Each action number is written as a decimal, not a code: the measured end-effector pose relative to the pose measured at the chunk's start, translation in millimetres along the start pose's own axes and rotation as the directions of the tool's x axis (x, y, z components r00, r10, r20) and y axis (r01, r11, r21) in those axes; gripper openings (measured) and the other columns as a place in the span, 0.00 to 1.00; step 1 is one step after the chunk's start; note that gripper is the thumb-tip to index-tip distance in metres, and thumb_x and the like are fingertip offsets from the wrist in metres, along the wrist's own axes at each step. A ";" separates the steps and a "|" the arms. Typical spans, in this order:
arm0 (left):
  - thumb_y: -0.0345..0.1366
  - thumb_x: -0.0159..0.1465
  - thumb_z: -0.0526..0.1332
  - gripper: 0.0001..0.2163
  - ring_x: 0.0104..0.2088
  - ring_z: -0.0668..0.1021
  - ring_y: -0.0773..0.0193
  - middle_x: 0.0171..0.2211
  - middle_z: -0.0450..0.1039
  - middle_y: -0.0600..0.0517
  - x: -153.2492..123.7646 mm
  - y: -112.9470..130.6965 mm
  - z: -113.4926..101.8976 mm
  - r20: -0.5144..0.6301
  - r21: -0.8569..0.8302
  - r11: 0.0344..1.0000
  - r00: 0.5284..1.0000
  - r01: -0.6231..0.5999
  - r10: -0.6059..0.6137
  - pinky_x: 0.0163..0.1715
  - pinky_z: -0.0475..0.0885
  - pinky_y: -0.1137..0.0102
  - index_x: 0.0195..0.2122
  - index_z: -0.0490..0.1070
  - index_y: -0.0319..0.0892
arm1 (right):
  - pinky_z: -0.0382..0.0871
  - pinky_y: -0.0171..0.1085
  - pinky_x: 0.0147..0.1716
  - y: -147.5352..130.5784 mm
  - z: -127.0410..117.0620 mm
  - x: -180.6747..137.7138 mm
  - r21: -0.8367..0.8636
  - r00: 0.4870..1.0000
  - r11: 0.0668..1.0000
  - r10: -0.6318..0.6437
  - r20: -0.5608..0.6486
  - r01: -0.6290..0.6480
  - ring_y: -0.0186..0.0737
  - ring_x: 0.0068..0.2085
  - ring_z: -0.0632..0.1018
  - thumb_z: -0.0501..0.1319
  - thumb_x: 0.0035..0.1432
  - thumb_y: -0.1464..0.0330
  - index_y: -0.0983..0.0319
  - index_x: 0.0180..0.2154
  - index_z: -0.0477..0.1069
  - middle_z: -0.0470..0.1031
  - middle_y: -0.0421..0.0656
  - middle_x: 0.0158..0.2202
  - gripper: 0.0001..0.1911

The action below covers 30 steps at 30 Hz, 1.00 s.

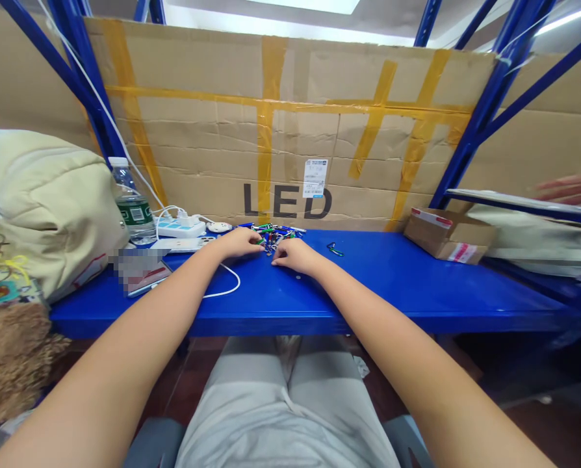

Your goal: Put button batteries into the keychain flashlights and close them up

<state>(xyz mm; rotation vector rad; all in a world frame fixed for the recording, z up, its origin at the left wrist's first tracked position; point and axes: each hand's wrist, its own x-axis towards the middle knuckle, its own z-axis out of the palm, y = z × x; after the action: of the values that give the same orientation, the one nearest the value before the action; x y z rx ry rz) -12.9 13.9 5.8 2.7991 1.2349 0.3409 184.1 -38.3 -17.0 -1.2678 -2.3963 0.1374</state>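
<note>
A loose pile of small, shiny coloured pieces (283,230), blue, green, red and silver, lies on the blue table (368,286) near the cardboard wall. They look like little clips, but are too small to name surely. At the pile's left edge is my left hand (240,243), its fingers bent and closed beside a green piece. My right hand (295,255) rests at the pile's front right, thumb and fingertips pinched together on the tabletop. What either hand holds, if anything, I cannot make out. One green, bent-looking piece (336,251) lies apart to the right.
On the left stand a cream bag (61,201), a water bottle (133,208), a white power strip (180,226) and a phone (186,244) with a white cable (227,292). A small carton (446,235) sits at right. Another person's hand (573,190) shows at far right.
</note>
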 end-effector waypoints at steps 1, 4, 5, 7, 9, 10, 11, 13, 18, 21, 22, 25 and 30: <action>0.46 0.59 0.56 0.14 0.26 0.66 0.66 0.23 0.65 0.54 0.2 -1.0 0.5 0.003 -0.009 1.000 1.000 -0.004 0.004 0.26 0.57 0.71 0.23 0.64 0.41 | 0.68 0.35 0.39 1.5 -0.6 -1.1 0.029 1.000 1.000 0.004 -0.015 -0.003 0.39 0.37 0.78 0.66 0.53 0.75 0.65 0.31 0.77 0.81 0.45 0.34 0.01; 0.46 0.58 0.56 0.14 0.26 0.67 0.66 0.24 0.67 0.54 1.2 -4.2 2.3 0.010 -0.033 0.999 1.000 -0.019 0.019 0.26 0.56 0.71 0.24 0.65 0.41 | 0.69 0.34 0.38 5.7 0.3 -2.1 0.140 0.999 0.989 0.044 -0.033 -0.039 0.37 0.37 0.78 0.66 0.51 0.79 0.65 0.37 0.75 0.80 0.43 0.34 0.10; 0.46 0.58 0.57 0.14 0.26 0.67 0.66 0.23 0.67 0.54 1.5 -4.9 2.7 0.016 -0.040 0.999 1.000 -0.022 0.023 0.26 0.57 0.71 0.24 0.65 0.41 | 0.69 0.34 0.38 6.6 1.4 -1.7 0.169 0.998 0.984 0.054 -0.025 -0.049 0.37 0.37 0.79 0.65 0.50 0.81 0.65 0.38 0.74 0.79 0.43 0.34 0.12; 0.46 0.58 0.57 0.14 0.26 0.67 0.66 0.23 0.67 0.54 1.7 -5.4 2.8 0.046 -0.049 0.999 0.999 -0.021 0.023 0.27 0.57 0.71 0.23 0.65 0.40 | 0.70 0.34 0.37 7.3 4.1 -0.5 0.190 0.998 0.980 0.059 -0.013 -0.056 0.36 0.36 0.79 0.64 0.50 0.81 0.65 0.38 0.73 0.79 0.43 0.34 0.13; 0.46 0.58 0.58 0.14 0.25 0.67 0.67 0.22 0.66 0.55 1.6 -4.7 2.1 0.079 -0.055 0.998 0.997 -0.016 0.020 0.27 0.58 0.72 0.24 0.66 0.40 | 0.70 0.34 0.36 6.8 6.8 0.9 0.184 0.998 0.981 0.061 -0.020 -0.056 0.37 0.35 0.78 0.64 0.49 0.80 0.64 0.38 0.71 0.78 0.43 0.34 0.13; 0.46 0.57 0.58 0.13 0.25 0.67 0.67 0.22 0.67 0.55 1.5 -4.2 1.6 0.091 -0.058 0.998 0.996 -0.015 0.020 0.27 0.58 0.72 0.24 0.66 0.40 | 0.70 0.35 0.36 6.4 8.1 1.6 0.186 0.998 0.981 0.062 -0.023 -0.056 0.37 0.36 0.78 0.64 0.49 0.79 0.64 0.38 0.71 0.78 0.43 0.35 0.13; 0.46 0.57 0.58 0.13 0.25 0.67 0.67 0.22 0.67 0.55 1.2 -3.7 1.2 0.098 -0.060 0.998 0.995 -0.014 0.020 0.27 0.58 0.72 0.25 0.67 0.40 | 0.70 0.35 0.36 5.9 9.2 2.2 0.192 0.998 0.980 0.063 -0.022 -0.057 0.37 0.36 0.78 0.64 0.49 0.79 0.64 0.39 0.70 0.78 0.43 0.35 0.13; 0.46 0.57 0.58 0.13 0.25 0.67 0.67 0.22 0.67 0.55 0.8 -3.0 0.5 0.100 -0.068 0.998 0.995 -0.015 0.022 0.27 0.58 0.72 0.25 0.68 0.40 | 0.70 0.34 0.36 5.4 11.0 3.2 0.208 0.998 0.976 0.064 -0.013 -0.060 0.37 0.36 0.78 0.63 0.49 0.80 0.63 0.38 0.69 0.78 0.42 0.34 0.14; 0.45 0.56 0.60 0.13 0.25 0.67 0.68 0.22 0.68 0.54 0.5 -3.8 0.9 0.101 -0.124 0.992 0.995 -0.010 0.022 0.27 0.59 0.73 0.27 0.72 0.39 | 0.69 0.35 0.36 6.5 10.0 3.6 0.230 0.990 0.973 0.027 -0.140 0.006 0.36 0.35 0.77 0.62 0.47 0.80 0.63 0.37 0.69 0.77 0.42 0.34 0.14; 0.48 0.56 0.60 0.16 0.24 0.68 0.68 0.22 0.69 0.54 0.9 -3.4 2.1 0.104 -0.207 0.978 0.994 -0.016 0.039 0.27 0.59 0.72 0.30 0.75 0.38 | 0.69 0.36 0.37 5.9 5.2 1.7 0.292 0.952 0.952 -0.001 -0.307 0.095 0.35 0.34 0.75 0.62 0.50 0.75 0.63 0.38 0.68 0.77 0.43 0.35 0.11; 0.49 0.56 0.60 0.18 0.24 0.68 0.68 0.22 0.69 0.54 1.0 -2.6 2.7 0.101 -0.238 0.971 0.994 -0.022 0.048 0.27 0.60 0.72 0.32 0.76 0.37 | 0.69 0.36 0.37 5.2 3.5 0.9 0.307 0.938 0.944 -0.007 -0.346 0.120 0.35 0.34 0.75 0.62 0.51 0.73 0.62 0.38 0.67 0.77 0.43 0.35 0.11; 0.50 0.55 0.62 0.19 0.26 0.70 0.68 0.26 0.71 0.53 0.9 1.7 4.6 0.094 -0.364 0.931 0.994 -0.018 0.056 0.28 0.63 0.73 0.36 0.77 0.37 | 0.68 0.36 0.35 2.1 -0.6 -1.1 0.324 0.917 0.933 -0.016 -0.398 0.157 0.35 0.32 0.74 0.62 0.51 0.71 0.62 0.37 0.67 0.77 0.43 0.34 0.09; 0.50 0.52 0.66 0.20 0.32 0.73 0.66 0.33 0.73 0.51 -0.8 9.0 6.2 0.103 -0.517 0.855 0.994 0.035 0.022 0.32 0.71 0.71 0.39 0.78 0.39 | 0.66 0.35 0.31 -1.8 -2.7 -2.6 0.340 0.910 0.924 -0.018 -0.414 0.173 0.35 0.31 0.73 0.61 0.50 0.71 0.62 0.34 0.68 0.77 0.41 0.33 0.06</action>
<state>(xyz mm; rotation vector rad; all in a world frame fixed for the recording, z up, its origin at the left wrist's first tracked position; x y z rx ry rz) -5.5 7.5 1.0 2.3137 0.9498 0.4428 185.1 -41.7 -14.9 -0.8948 -1.9540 0.2569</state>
